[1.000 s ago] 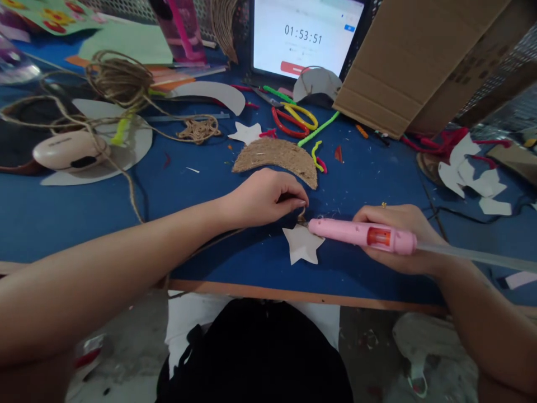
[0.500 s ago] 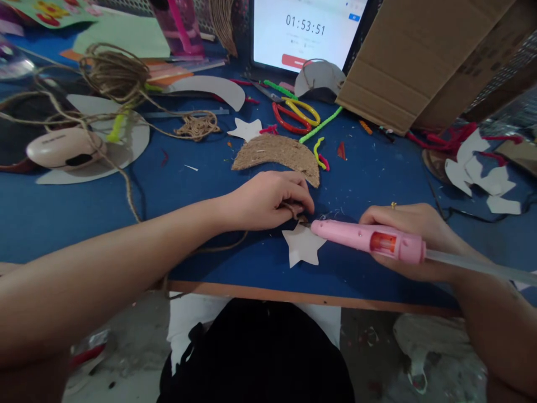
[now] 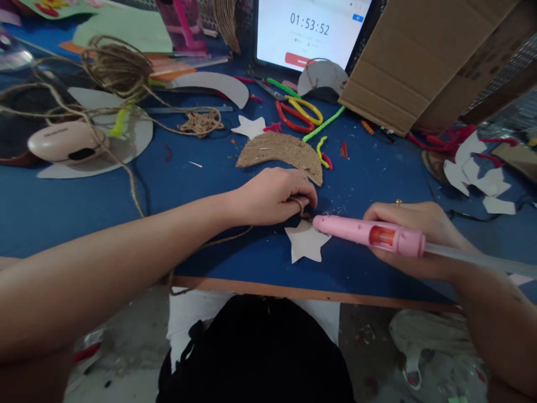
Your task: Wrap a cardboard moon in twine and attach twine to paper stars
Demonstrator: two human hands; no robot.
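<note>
A white paper star (image 3: 306,244) lies flat near the table's front edge. My left hand (image 3: 277,193) is closed on a strand of jute twine (image 3: 301,206) just above the star's upper point. In my right hand (image 3: 413,226) is a pink hot glue gun (image 3: 356,230), its tip pointing left at the star's top point and the twine. A clear glue stick (image 3: 470,256) juts out of the gun's back. Right behind my left hand lies a twine-covered crescent (image 3: 279,150). From the left hand the twine trails under my forearm and over the edge.
A twine ball (image 3: 119,67), a twine-wrapped star (image 3: 201,122) and a white oval device (image 3: 65,144) sit at left. Scissors with red and yellow handles (image 3: 293,124) lie behind the crescent. A tablet (image 3: 308,33) and cardboard (image 3: 419,50) stand at the back; white cutouts (image 3: 474,173) lie right.
The hands keep nearly the same pose at the star's top point. The whole view has shifted slightly, and the tablet's timer has advanced one second.
</note>
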